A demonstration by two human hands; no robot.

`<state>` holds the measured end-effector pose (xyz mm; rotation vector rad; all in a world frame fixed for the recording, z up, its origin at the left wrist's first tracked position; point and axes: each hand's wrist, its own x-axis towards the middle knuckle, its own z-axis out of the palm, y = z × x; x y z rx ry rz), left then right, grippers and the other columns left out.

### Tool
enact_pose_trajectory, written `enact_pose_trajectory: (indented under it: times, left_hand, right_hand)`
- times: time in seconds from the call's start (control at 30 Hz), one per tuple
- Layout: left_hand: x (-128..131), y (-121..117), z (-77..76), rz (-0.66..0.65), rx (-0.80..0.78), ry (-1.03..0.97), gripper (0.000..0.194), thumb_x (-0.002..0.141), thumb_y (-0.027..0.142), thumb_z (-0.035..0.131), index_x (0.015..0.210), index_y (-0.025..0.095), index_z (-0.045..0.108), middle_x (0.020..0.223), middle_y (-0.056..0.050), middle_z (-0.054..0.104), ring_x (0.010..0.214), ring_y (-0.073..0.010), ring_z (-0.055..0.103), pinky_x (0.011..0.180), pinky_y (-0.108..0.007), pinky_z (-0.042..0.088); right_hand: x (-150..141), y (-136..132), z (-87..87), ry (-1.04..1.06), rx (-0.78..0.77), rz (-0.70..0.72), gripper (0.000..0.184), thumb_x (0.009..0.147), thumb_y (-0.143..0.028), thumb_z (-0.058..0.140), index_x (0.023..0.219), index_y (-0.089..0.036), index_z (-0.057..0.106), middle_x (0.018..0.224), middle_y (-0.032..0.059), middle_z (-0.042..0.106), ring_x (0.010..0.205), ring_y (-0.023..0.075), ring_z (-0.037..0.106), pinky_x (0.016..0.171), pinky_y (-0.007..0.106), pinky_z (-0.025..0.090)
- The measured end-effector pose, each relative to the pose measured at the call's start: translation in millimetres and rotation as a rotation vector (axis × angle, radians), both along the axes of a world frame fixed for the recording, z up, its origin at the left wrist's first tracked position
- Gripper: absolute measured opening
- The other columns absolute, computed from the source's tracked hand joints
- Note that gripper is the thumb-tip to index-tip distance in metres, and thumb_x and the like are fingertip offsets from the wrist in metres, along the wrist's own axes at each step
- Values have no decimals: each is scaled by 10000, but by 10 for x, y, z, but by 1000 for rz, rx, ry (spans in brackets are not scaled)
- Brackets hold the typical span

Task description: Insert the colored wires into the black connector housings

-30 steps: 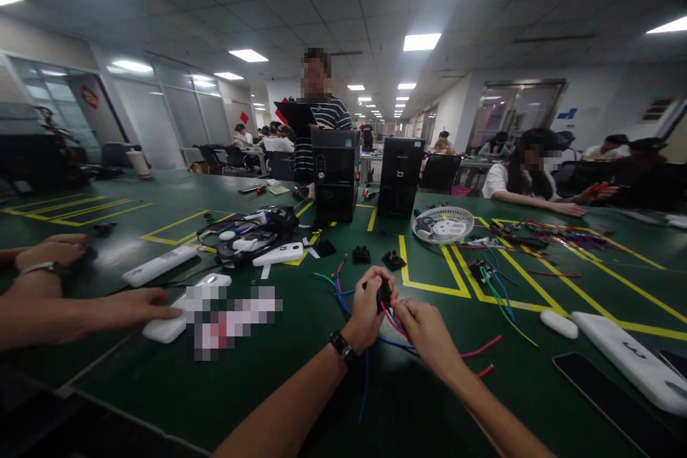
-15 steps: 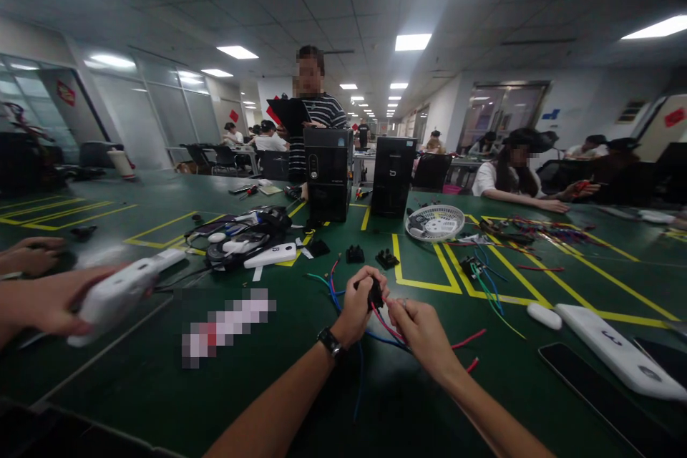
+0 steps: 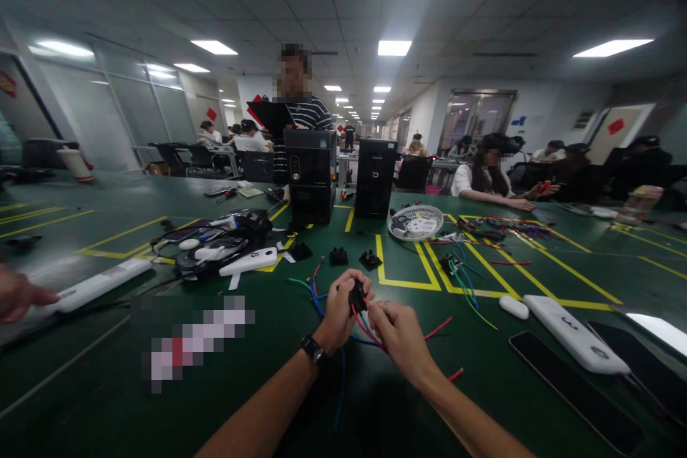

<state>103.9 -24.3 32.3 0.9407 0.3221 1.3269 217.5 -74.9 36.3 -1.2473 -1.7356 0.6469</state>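
Observation:
My left hand [image 3: 339, 311], with a dark watch on the wrist, is closed around a small black plastic connector [image 3: 356, 295]. Red and blue wires [image 3: 366, 330] run out of its lower side. Close beside it on the right, my right hand [image 3: 401, 335] pinches a red wire near the connector; its fingertips partly hide the spot. Loose wire ends in blue, green and red spread over the green table [image 3: 257, 408] around both hands. Just beyond my left hand lie two more black plastic parts, one [image 3: 338, 256] left of the other [image 3: 370, 259].
Two black computer towers [image 3: 310, 179] stand ahead, beside a white basket [image 3: 415, 222]. A bundle of cables and devices [image 3: 225, 243] lies left. A white power bank [image 3: 574, 333] and a phone [image 3: 569, 386] lie right. A co-worker's hand [image 3: 21, 295] touches a white device [image 3: 104, 285].
The view has turned right, so things sit further left. My hands keep their hold on the connector and wire. The co-worker's hand lifted a white device, which has left the view.

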Motion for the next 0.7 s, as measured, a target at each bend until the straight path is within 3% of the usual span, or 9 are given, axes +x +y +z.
enact_pose_trajectory:
  times: [0.37, 0.57, 0.7]
  left_hand:
    - [-2, 35, -57, -35, 18, -45, 96, 825, 229, 436, 781, 158, 484, 690, 6, 473, 567, -103, 468, 527, -233, 327]
    - [-1, -17, -49, 63, 47, 42, 76, 824, 207, 440, 798, 164, 497, 715, 9, 477, 573, -96, 467, 516, -225, 320]
    - [-28, -20, -24, 122, 92, 146, 99, 828, 220, 439, 787, 161, 508, 729, 8, 482, 567, -89, 457, 501, -217, 314]
  right_hand:
    - [-10, 9, -30, 4, 13, -23, 454, 919, -417, 395, 556, -157, 480, 496, -40, 411, 489, 86, 378, 503, 220, 246]
    - [-6, 89, -149, 32, -113, 46, 431, 911, -422, 398, 567, -166, 446, 518, -41, 398, 500, 89, 361, 489, 214, 249]
    - [-21, 104, -187, 36, -104, 32, 420, 912, -415, 394, 574, -170, 437, 524, -45, 391, 505, 91, 355, 491, 216, 244]
